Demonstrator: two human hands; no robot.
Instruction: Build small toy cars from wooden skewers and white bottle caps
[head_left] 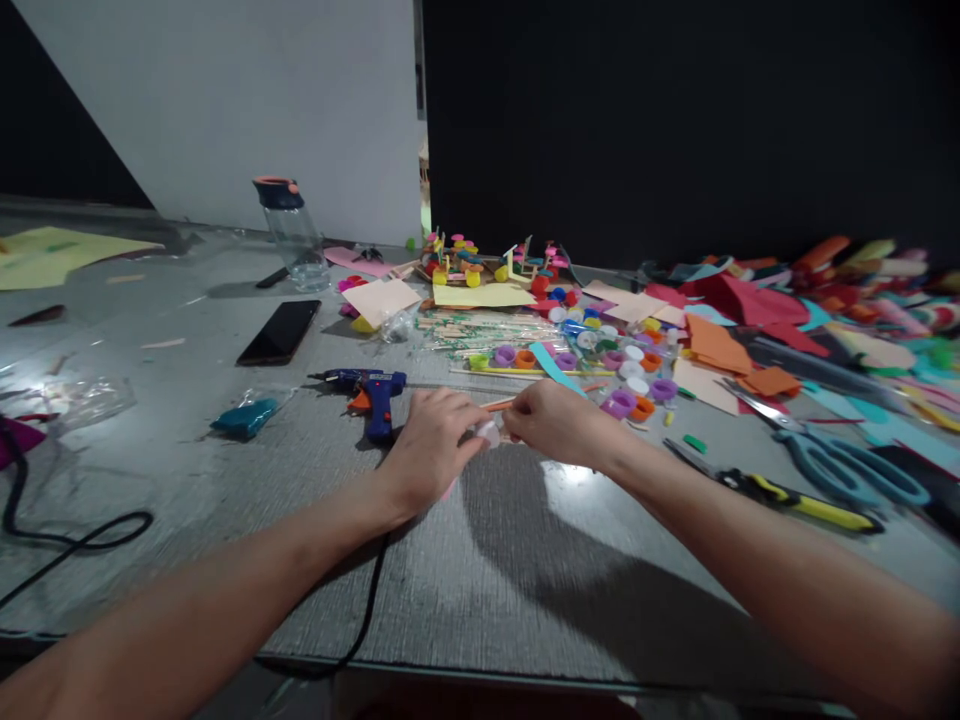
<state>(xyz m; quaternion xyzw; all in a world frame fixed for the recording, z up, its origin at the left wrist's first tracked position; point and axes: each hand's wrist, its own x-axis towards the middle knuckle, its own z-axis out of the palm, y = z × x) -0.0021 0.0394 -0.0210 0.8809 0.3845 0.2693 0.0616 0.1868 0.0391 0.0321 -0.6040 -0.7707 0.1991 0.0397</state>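
A: What are the hands doing?

B: Both meet near the middle of the desk (525, 560). The left hand (431, 440) and the right hand (559, 422) have their fingers closed together on a small pale cap (489, 432). A thin orange stick (501, 404) runs between them; I cannot tell which grip pinches it.

A: What lies close by?

B: A blue glue gun (373, 392) sits just beside the left hand, its black cord (367, 610) running off the near edge. Toward the far edge there is a black phone (280, 332) and a clear bottle (295, 235).

A: And on the right?

B: Coloured bottle caps (634, 385) lie just beyond the right hand. Blue-handled scissors (840, 462) and a yellow cutter (795, 497) lie toward the right edge, with paper scraps (757, 320) heaped behind them.
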